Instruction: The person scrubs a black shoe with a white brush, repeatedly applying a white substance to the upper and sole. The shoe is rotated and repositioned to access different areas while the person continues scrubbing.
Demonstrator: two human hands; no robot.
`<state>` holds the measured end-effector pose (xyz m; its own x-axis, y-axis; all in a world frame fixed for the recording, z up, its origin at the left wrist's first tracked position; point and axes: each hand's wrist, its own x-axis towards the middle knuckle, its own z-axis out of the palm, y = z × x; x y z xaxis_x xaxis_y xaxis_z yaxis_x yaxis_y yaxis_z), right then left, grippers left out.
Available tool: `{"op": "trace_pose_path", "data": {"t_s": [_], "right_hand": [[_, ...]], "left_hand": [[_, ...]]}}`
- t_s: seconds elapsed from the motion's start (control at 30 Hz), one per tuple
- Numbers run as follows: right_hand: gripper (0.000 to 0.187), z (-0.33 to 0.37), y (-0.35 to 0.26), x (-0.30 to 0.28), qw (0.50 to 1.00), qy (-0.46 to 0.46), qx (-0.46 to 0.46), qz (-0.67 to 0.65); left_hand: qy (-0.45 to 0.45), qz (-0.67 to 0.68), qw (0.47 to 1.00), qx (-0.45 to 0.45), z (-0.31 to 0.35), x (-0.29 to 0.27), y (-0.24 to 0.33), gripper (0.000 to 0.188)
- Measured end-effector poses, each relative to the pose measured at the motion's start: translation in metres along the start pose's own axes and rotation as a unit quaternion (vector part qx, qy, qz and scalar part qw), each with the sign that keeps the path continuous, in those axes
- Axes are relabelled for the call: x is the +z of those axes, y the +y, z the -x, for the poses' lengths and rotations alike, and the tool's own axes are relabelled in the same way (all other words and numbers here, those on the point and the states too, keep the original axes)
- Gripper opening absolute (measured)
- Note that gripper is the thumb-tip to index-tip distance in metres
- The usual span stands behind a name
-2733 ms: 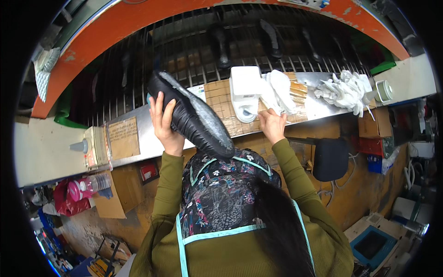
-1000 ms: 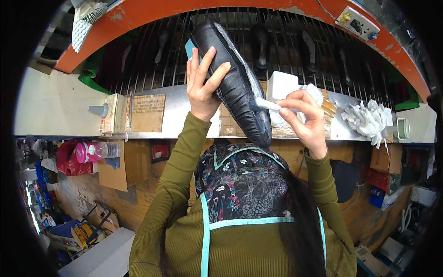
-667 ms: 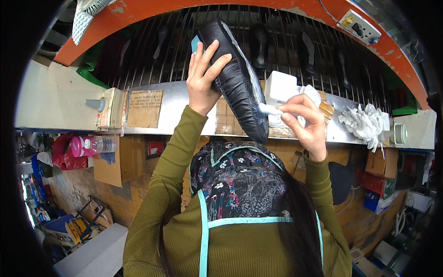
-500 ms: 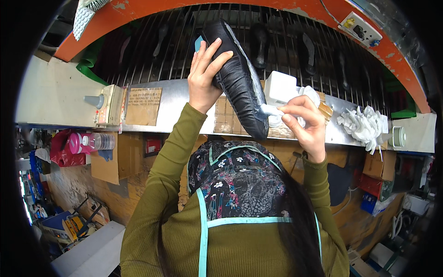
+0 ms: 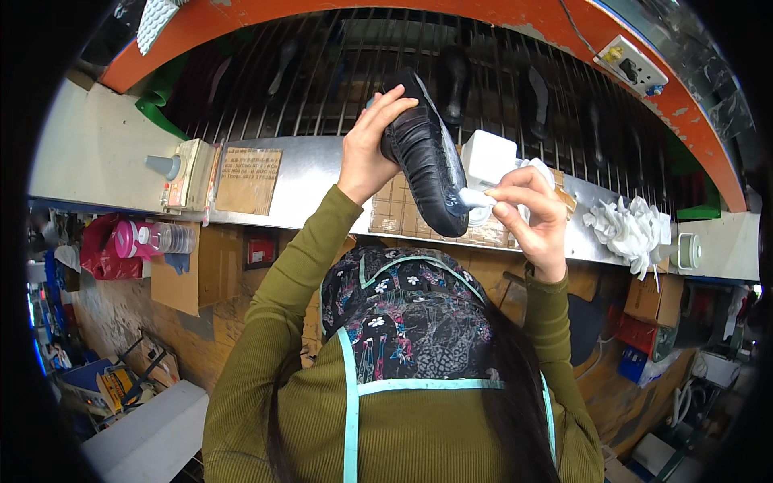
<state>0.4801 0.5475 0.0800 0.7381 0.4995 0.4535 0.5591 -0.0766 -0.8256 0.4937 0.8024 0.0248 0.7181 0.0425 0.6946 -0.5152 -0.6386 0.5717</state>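
The person [image 5: 419,439] wears a ribbed olive-green top with long sleeves [image 5: 295,274] and a black flower-print apron [image 5: 411,342] with turquoise trim [image 5: 435,385].

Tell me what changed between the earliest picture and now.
The right hand has come up from the bench and now pinches a small white piece against the black shoe. The shoe stands more upright. The left hand has kept holding it; the crumpled white heap stayed on the bench.

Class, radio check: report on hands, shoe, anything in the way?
Left hand gripping black shoe. Right hand pinching white wad, wad against shoe's near end. White container beyond; nothing visibly blocking.
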Motion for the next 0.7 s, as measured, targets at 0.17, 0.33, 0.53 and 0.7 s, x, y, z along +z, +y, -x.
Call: {"op": "trace_pose_path", "data": {"t_s": [0.17,0.33,0.53,0.7], "right_hand": [[0.016,-0.01,-0.001,-0.001,0.999,-0.024,-0.031,-0.005],[0.017,-0.022,-0.002,-0.001,0.998,-0.035,-0.056,0.002],[0.017,-0.041,-0.003,0.001,0.997,-0.047,-0.055,-0.019],[0.016,-0.057,0.001,0.0,0.994,-0.062,-0.085,-0.013]], "left_hand": [[-0.024,0.088,0.993,-0.072,0.008,0.003,0.0,0.07],[-0.053,0.143,0.985,-0.084,0.015,0.004,0.002,0.075],[-0.142,0.219,0.948,-0.182,0.023,0.003,0.009,0.082],[-0.221,0.267,0.9,-0.263,0.026,0.003,0.015,0.09]]}}
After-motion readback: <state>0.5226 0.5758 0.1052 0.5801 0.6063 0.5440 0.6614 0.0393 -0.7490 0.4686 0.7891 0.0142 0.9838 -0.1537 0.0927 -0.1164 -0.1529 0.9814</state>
